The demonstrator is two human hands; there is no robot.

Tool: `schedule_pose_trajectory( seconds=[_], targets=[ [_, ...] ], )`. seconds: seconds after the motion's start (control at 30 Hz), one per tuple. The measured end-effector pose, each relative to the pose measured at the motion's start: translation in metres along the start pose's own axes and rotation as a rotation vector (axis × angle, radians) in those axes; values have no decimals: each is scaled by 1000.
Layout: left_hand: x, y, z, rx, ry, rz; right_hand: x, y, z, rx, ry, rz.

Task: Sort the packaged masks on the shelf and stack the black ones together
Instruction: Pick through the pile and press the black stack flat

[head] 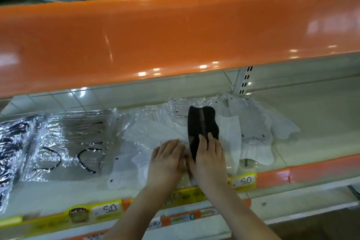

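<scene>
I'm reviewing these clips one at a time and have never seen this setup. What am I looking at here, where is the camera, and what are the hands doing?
There is no machine here: a person works with bare hands, and one wide-angle camera on their head looks forward and down. You see a shop shelf with an orange shelf edge above it. On the shelf lie masks in clear wrap: white masks in the middle and right, wrapped packs with dark ear loops on the left. The right hand lies on a black mask, its fingers resting on the mask's near end. The left hand presses on the clear wrap beside it. Yellow price tags line the front.
</scene>
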State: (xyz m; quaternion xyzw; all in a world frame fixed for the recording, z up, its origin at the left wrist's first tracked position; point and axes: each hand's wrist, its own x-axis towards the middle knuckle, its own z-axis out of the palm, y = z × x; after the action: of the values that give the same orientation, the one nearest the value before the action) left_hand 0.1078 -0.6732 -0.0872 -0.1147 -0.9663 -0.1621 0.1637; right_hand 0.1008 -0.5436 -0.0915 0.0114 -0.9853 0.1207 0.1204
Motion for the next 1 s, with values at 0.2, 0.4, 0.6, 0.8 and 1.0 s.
schedule_pose_trajectory(
  seconds=[0.2,0.4,0.6,0.8,1.0],
  targets=[
    [-1,-2,3,17,-18,1,1,-1,-4,3,30,-45],
    [-1,-2,3,2,-49,-29,20,19,-37,243,-102,71],
    [1,-1,-16,-294,87,-92,21,24,-55,437,-26,-131],
    [-13,5,-57,-29,417,226,12,-3,-54,319,110,-447],
    [-33,-35,-69,148,294,101,3,-30,-49,408,165,-571]
  ],
)
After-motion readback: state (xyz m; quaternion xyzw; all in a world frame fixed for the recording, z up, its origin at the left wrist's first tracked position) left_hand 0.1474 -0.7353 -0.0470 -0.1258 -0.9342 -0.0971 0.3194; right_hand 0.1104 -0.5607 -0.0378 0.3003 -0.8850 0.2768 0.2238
